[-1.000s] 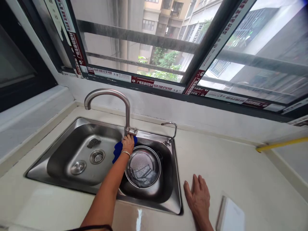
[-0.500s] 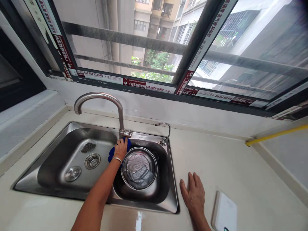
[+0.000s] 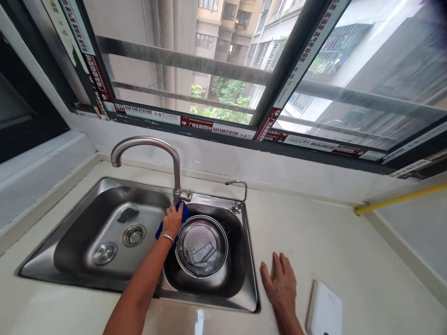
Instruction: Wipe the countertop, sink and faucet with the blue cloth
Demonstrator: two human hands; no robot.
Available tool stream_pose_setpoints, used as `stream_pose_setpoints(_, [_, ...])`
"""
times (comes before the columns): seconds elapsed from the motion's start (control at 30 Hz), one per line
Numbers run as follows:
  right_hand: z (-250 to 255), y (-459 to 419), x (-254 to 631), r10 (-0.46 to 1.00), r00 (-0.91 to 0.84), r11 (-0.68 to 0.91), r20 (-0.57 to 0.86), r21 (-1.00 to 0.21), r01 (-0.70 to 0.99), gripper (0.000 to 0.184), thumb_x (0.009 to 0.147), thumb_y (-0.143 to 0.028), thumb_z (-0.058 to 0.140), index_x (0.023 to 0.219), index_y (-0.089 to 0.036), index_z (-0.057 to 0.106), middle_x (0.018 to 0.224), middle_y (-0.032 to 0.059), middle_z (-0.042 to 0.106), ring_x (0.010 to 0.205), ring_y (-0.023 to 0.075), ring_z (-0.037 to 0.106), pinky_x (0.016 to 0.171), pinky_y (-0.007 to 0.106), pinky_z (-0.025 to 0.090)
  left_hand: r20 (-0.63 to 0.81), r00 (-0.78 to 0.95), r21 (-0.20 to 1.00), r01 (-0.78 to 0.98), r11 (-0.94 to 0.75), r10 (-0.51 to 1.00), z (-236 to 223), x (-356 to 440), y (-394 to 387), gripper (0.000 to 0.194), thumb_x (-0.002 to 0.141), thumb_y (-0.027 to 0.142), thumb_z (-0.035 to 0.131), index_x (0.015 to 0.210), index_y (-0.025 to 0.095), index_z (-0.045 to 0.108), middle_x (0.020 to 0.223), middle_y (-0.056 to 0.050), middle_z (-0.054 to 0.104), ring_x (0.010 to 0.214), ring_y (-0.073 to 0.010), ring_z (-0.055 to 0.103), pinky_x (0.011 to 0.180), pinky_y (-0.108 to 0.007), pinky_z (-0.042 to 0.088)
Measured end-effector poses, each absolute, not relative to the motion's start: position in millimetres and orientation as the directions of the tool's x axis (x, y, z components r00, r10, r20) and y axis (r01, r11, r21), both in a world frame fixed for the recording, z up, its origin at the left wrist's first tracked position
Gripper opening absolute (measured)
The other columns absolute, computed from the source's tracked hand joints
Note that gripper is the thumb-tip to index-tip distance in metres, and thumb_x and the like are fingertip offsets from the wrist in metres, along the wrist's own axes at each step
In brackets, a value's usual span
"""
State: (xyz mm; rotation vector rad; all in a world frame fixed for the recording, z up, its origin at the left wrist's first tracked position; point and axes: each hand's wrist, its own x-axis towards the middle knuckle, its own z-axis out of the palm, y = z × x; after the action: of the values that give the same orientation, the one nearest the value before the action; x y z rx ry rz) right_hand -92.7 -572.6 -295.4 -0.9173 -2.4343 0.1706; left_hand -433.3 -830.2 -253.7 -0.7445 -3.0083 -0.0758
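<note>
My left hand (image 3: 172,220) is closed on a blue cloth (image 3: 183,211) and presses it on the divider between the two basins, just below the faucet's base. The cloth shows on both sides of my fingers. To its right, a round metal strainer (image 3: 199,237) with a grey, wrinkled piece of material (image 3: 206,258) in it sits in the right basin of the steel sink (image 3: 244,293). My right hand (image 3: 280,284) lies flat on the pale countertop, right of the sink, fingers spread and holding nothing.
A tall curved faucet (image 3: 176,170) and a small thin spout (image 3: 244,190) rise behind the sink. The left basin holds a drain (image 3: 133,235), a round metal strainer plug (image 3: 104,253) and a dark scrap (image 3: 127,214). A white box (image 3: 325,309) stands by my right hand; a yellow pipe (image 3: 401,197) runs along the wall.
My left hand and the cloth have shifted slightly down along the divider. My right hand rests in the same place; the whole view has moved a little.
</note>
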Motion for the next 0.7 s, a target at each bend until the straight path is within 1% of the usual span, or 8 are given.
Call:
stream_pose_setpoints(0.1, [-295.9,-572.7,-92.9,0.642,-0.632,0.764,0.435,-0.295,0.574,0.084,0.096,-0.071,0.029,0.141,-0.005,0.053,0.152,0.0259,0.044,0.145,0.0386,0.035,0.115,0.058,0.033,0.058,-0.891,0.04,0.453,0.891,0.451,-255.4,-431.4,-833.3,0.063,0.094,0.011,0.025,0.155,0.022,0.039,0.115,-0.021,0.056,0.104,-0.0324,0.055,0.076,-0.041,0.055])
stream_pose_setpoints(0.23, [-295.9,-573.3,-92.6,0.649,-0.627,0.759,0.431,-0.298,0.579,0.084,0.096,-0.072,0.028,0.141,-0.006,0.053,0.153,0.0254,0.043,0.145,0.0384,0.035,0.114,0.058,0.033,0.072,-0.9,0.043,0.434,0.9,0.431,-256.6,-427.1,-838.0,0.062,0.094,0.012,0.028,0.154,0.021,0.039,0.114,-0.02,0.056,0.104,-0.0319,0.055,0.08,-0.043,0.054])
stream_pose_setpoints(0.4, [-294.3,-573.5,-92.6,0.648,-0.633,0.759,0.423,-0.298,0.578,0.085,0.095,-0.073,0.028,0.14,-0.005,0.054,0.151,0.0256,0.045,0.144,0.0385,0.035,0.114,0.058,0.033,0.083,-0.917,0.067,0.395,0.916,0.389,-254.9,-421.1,-839.4,0.061,0.092,0.016,0.041,0.154,0.017,0.039,0.116,-0.02,0.055,0.106,-0.0329,0.055,0.083,-0.044,0.053])
stream_pose_setpoints(0.57, [-293.8,-573.3,-92.9,0.647,-0.633,0.761,0.425,-0.301,0.575,0.083,0.095,-0.071,0.028,0.14,-0.006,0.054,0.15,0.0253,0.046,0.143,0.0393,0.036,0.114,0.059,0.033,0.094,-0.933,0.097,0.357,0.929,0.348,-257.8,-419.8,-837.1,0.061,0.09,0.019,0.048,0.15,0.009,0.04,0.117,-0.02,0.055,0.108,-0.032,0.054,0.088,-0.044,0.051])
stream_pose_setpoints(0.7, [-294.1,-573.6,-92.7,0.654,-0.635,0.755,0.412,-0.3,0.583,0.083,0.095,-0.07,0.029,0.141,-0.006,0.053,0.151,0.0257,0.045,0.144,0.0399,0.035,0.114,0.06,0.033,0.099,-0.934,0.118,0.353,0.928,0.343,-260.4,-421.0,-837.5,0.066,0.087,0.022,0.055,0.15,0.009,0.039,0.118,-0.019,0.055,0.108,-0.0318,0.054,0.09,-0.043,0.049])
